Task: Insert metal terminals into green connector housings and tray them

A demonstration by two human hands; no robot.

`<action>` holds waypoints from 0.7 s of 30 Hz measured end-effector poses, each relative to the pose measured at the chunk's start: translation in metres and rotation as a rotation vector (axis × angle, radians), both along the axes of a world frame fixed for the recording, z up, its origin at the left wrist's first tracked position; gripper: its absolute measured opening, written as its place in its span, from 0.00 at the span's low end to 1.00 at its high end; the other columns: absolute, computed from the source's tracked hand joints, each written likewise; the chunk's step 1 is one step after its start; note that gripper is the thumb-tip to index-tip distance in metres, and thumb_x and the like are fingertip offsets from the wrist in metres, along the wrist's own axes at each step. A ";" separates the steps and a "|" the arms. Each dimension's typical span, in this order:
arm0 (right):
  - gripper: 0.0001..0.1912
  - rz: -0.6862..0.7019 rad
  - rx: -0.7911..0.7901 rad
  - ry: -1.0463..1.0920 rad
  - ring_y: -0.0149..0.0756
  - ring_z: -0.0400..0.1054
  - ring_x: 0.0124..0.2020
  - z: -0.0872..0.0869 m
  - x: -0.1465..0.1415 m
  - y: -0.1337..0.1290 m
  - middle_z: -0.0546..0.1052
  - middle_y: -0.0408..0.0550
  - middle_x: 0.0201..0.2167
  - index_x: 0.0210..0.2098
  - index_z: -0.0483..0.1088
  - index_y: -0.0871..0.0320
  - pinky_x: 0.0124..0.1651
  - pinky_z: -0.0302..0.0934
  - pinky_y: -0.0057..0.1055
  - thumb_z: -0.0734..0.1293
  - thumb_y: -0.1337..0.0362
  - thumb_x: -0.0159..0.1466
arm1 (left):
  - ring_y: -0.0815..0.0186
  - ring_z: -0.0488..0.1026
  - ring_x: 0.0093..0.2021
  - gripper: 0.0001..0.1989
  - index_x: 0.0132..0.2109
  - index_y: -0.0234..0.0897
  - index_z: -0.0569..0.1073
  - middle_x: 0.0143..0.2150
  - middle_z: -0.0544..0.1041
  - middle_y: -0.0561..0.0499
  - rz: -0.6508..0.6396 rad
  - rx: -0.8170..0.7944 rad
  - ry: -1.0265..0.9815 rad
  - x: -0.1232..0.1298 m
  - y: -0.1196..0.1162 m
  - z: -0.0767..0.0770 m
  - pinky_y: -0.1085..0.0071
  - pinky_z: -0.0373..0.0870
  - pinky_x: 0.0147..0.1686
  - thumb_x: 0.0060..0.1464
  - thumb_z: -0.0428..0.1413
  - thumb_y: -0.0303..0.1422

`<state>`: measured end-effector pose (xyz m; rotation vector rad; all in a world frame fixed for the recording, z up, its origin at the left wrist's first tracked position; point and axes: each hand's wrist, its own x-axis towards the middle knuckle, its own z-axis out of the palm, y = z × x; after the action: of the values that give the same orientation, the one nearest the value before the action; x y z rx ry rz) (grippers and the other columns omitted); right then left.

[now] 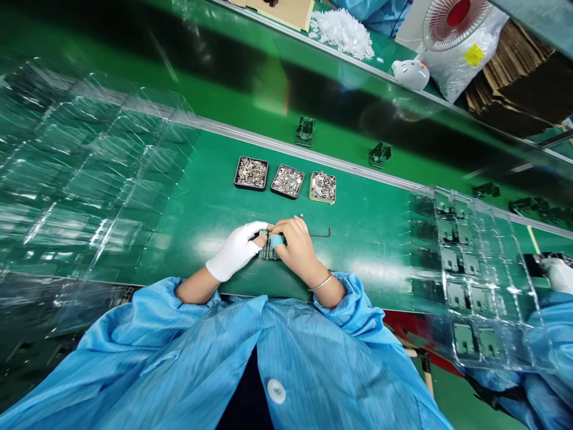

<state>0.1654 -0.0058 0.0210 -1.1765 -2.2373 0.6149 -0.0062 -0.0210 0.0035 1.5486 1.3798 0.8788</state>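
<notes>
My left hand [237, 248], in a white glove with bare fingertips, closes on the left side of a small dark green part [269, 251] near the table's front edge. From the other side my right hand [298, 246], ungloved with blue tape on the thumb, grips the same part. My fingers cover most of its upper portion. An L-shaped hex key [326, 235] lies just right of my right hand. A tiny metal piece [301, 215] rests beyond my fingertips. Farther off stand a left tray [251, 186], a middle tray [286, 193] and a right tray [322, 200], each filled with small metal pieces.
Stacked clear plastic trays [147, 149] cover the left side. At right, a clear blister tray [492, 275] holds several green parts. Similar assemblies [305, 130] stand beyond the metal rail [268, 143]. A fan [454, 24] sits on the upper shelf. A co-worker's gloved hand [559, 275] shows far right.
</notes>
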 end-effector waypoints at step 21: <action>0.06 0.070 0.008 -0.110 0.42 0.67 0.46 0.001 0.001 0.005 0.75 0.52 0.42 0.39 0.68 0.56 0.64 0.51 0.48 0.61 0.70 0.62 | 0.55 0.74 0.49 0.20 0.45 0.35 0.74 0.48 0.78 0.44 -0.001 -0.004 0.002 0.000 0.000 0.002 0.58 0.68 0.54 0.52 0.50 0.43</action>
<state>0.1666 -0.0012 0.0224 -1.1578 -2.3801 0.5805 -0.0060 -0.0205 0.0059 1.5473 1.3808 0.8732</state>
